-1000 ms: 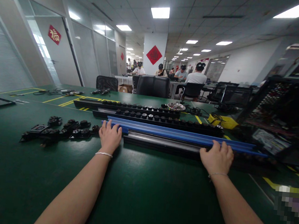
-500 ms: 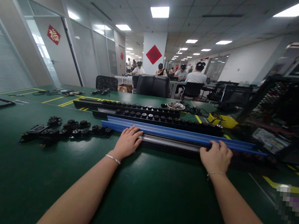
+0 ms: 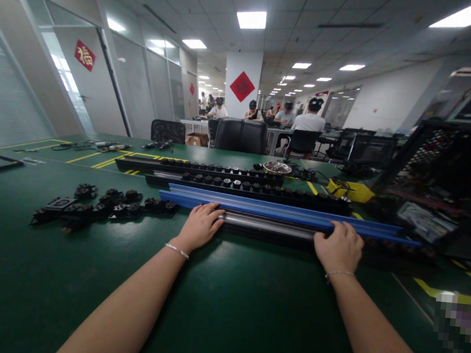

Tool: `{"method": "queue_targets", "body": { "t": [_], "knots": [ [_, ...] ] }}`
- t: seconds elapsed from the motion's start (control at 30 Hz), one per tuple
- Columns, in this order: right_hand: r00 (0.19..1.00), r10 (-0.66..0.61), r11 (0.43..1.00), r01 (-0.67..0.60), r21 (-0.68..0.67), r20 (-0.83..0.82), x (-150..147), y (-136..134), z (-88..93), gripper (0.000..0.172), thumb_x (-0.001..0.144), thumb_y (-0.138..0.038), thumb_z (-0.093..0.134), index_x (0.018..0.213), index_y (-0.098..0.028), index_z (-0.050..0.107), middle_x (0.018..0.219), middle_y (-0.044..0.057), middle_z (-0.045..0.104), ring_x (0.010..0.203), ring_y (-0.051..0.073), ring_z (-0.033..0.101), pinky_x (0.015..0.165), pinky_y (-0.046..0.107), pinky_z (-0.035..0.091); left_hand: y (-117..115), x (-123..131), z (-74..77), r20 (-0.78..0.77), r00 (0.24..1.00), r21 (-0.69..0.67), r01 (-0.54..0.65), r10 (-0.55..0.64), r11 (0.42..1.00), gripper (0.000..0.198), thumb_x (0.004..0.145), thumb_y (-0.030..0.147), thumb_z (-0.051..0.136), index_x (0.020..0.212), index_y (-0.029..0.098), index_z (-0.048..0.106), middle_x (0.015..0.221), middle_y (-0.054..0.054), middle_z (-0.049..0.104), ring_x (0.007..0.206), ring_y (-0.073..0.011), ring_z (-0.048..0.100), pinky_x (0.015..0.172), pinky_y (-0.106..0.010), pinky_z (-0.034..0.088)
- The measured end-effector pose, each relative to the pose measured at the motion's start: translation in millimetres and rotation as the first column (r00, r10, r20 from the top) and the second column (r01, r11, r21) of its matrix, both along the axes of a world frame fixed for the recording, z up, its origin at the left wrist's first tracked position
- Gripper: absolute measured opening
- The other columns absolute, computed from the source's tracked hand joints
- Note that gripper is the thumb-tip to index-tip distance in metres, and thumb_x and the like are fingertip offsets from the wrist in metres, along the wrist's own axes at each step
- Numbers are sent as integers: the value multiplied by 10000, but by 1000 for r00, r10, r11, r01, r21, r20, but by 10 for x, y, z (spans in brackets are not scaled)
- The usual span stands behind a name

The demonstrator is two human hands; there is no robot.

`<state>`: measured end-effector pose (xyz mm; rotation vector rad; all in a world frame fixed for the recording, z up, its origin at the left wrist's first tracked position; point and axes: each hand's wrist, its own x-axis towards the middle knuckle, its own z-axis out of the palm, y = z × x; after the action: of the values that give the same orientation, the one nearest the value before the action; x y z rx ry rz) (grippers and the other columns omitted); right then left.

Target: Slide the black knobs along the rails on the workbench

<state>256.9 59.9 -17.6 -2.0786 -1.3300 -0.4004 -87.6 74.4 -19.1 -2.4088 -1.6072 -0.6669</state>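
My left hand lies over the left part of a long black metal channel, fingers across its top and thumb on the near side. Farther along the same channel, my right hand grips it with bent fingers. A shiny grey strip shows on the channel between the hands. Just behind runs a long blue channel, close to the fingertips of both hands. Left of my left hand lie several loose black socket modules. The undersides of my fingers are hidden.
Two black strips fitted with socket modules, a rear strip and a nearer strip, lie beyond. A metal bowl and yellow bin stand at the back right. A dark equipment rack borders the green table. People sit farther off.
Both hands stay on the black channel with barely any shift. The channels and loose socket modules lie where they were.
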Motion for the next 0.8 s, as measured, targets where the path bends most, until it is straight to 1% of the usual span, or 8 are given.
{"method": "queue_targets", "body": {
  "t": [0.1,0.17,0.43,0.8],
  "knots": [
    [998,-59,998,58,-37,-36,-3,-26,34,513,739,-322,453,1211,-128,506,1209,169,497,1078,336,450,866,454,386,-6,0,6,-7,1000,-1,-3,3,1000,371,921,402,352,1209,284,555,1367,-45,478,1237,-202,439,1048,-410,319],
    [996,-75,996,72,-56,-42,-8,-40,55,522,742,-325,449,1222,-128,500,1189,176,510,1047,335,476,842,455,395,-8,0,7,-13,1000,1,-5,5,1000,376,924,407,340,1204,284,558,1367,-45,477,1236,-201,441,1043,-404,324],
    [996,-76,993,72,-88,-40,-25,-50,94,526,756,-323,439,1237,-117,493,1193,181,527,1040,340,506,838,463,400,-5,5,4,-23,1000,8,-3,3,1000,367,925,399,343,1186,281,573,1353,-48,493,1229,-206,448,1032,-408,335],
    [999,-47,998,46,-43,-21,-28,-41,73,474,741,-301,439,1175,-145,547,1147,157,561,981,317,529,850,462,391,-4,3,4,-3,1000,1,-5,5,1000,350,916,392,373,1179,288,579,1356,-46,489,1228,-209,448,1031,-410,337]
  ]
}}
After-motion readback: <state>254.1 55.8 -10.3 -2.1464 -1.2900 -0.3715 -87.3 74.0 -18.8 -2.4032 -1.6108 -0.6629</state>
